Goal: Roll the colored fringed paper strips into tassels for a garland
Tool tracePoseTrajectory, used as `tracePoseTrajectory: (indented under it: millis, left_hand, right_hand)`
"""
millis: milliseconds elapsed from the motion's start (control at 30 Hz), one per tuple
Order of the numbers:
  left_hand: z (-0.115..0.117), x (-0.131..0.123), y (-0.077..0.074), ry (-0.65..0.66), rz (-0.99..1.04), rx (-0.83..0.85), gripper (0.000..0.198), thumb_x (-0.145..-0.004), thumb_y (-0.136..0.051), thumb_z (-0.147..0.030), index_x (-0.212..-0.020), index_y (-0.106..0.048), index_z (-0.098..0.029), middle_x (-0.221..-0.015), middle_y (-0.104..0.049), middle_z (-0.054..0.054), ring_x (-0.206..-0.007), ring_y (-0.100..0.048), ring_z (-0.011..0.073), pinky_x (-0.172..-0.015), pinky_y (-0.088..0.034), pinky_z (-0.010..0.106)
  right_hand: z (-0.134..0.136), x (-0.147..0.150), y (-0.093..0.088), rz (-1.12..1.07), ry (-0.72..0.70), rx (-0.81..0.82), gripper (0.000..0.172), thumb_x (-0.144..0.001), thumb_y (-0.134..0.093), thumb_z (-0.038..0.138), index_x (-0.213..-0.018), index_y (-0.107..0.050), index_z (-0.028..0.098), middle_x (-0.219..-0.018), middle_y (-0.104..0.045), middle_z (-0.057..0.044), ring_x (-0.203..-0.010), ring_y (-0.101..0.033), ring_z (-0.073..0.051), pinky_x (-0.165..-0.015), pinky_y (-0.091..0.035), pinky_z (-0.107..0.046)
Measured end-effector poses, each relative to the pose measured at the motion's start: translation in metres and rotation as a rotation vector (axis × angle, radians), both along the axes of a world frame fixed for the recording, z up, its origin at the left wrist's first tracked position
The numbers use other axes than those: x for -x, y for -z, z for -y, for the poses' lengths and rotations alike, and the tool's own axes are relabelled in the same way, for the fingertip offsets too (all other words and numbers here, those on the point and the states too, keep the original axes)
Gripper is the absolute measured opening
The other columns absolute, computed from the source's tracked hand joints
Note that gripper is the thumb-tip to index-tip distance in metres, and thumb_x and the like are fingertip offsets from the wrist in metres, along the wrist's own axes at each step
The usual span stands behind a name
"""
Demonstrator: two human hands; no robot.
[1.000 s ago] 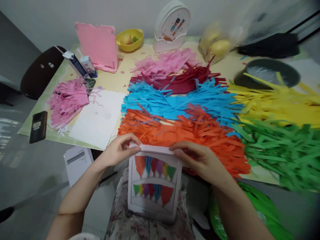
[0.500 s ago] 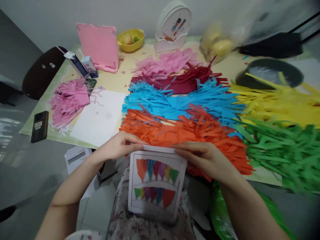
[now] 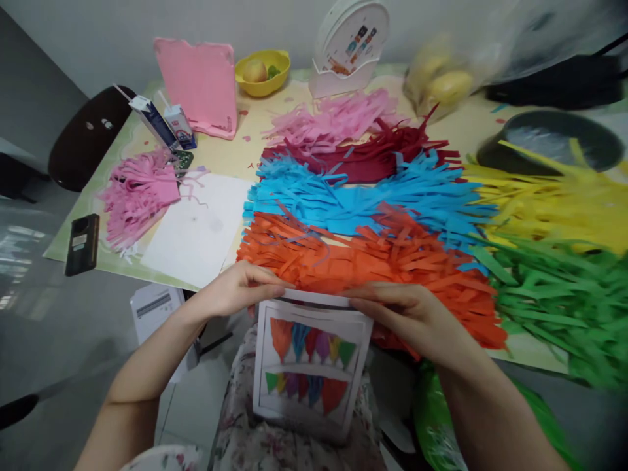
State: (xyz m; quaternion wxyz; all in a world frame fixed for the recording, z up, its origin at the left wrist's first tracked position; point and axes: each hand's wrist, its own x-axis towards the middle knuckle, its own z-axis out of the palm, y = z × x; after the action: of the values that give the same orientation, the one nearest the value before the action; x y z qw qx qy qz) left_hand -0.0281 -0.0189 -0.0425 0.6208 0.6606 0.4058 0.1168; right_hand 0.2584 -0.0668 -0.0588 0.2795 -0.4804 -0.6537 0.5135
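My left hand [image 3: 250, 286] pinches the top left corner of a white-bordered picture sheet [image 3: 308, 353], thumb against fingers. At its top right corner my right hand [image 3: 395, 304] grips it the same way. The sheet hangs tilted over my lap, its printed side towards me, showing two rows of coloured hanging pieces. A narrow white strip runs along its top edge between the hands. Just beyond lies orange fringed paper [image 3: 333, 258], with blue fringed paper [image 3: 343, 203] and dark red fringed paper [image 3: 367, 163] behind it.
Pink fringed bundle [image 3: 142, 193], white paper [image 3: 196, 226] and phone [image 3: 82, 243] lie left. Behind stand drink cartons [image 3: 153, 124], a pink tablet case [image 3: 201, 88] and a yellow bowl [image 3: 262, 85]. Green fringe [image 3: 559, 294], yellow fringe [image 3: 554, 203] and a dark bowl [image 3: 500, 147] are right.
The whole view has shifted slightly, so the table things appear a little further right. Both hands keep their hold on the picture sheet, which stays over my lap.
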Motion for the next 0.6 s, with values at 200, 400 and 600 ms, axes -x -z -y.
tracePoseTrajectory:
  millis: [200,400,600]
  left_hand:
    - [0.009,0.007,0.003,0.057,0.054,-0.173,0.032,-0.097,-0.049,-0.033,-0.112,-0.073,-0.017,-0.108,-0.072,0.010,-0.089,-0.068,0.0169,-0.073,-0.054,0.022]
    - [0.017,0.014,0.007,0.097,0.093,-0.371,0.030,-0.097,-0.052,-0.026,-0.120,-0.069,-0.019,-0.113,-0.072,0.011,-0.104,-0.067,0.0197,-0.090,-0.051,0.027]
    - [0.031,0.018,0.009,-0.054,0.045,-0.499,0.024,-0.093,-0.056,-0.019,-0.112,-0.071,-0.017,-0.106,-0.074,0.010,-0.098,-0.068,0.0172,-0.087,-0.052,0.025]
  right_hand:
    - [0.006,-0.003,-0.001,0.013,-0.024,-0.097,0.024,-0.093,-0.057,0.034,-0.099,-0.079,0.025,-0.090,-0.077,-0.006,-0.085,-0.073,-0.022,-0.066,-0.060,-0.027]
    - [0.013,-0.009,0.002,0.035,-0.101,-0.253,0.027,-0.094,-0.057,0.027,-0.115,-0.072,0.028,-0.103,-0.077,-0.005,-0.088,-0.074,-0.018,-0.071,-0.060,-0.024]
    - [0.008,0.009,-0.002,0.095,-0.084,-0.317,0.026,-0.088,-0.065,0.023,-0.113,-0.071,0.025,-0.101,-0.077,-0.005,-0.087,-0.074,-0.017,-0.072,-0.059,-0.022]
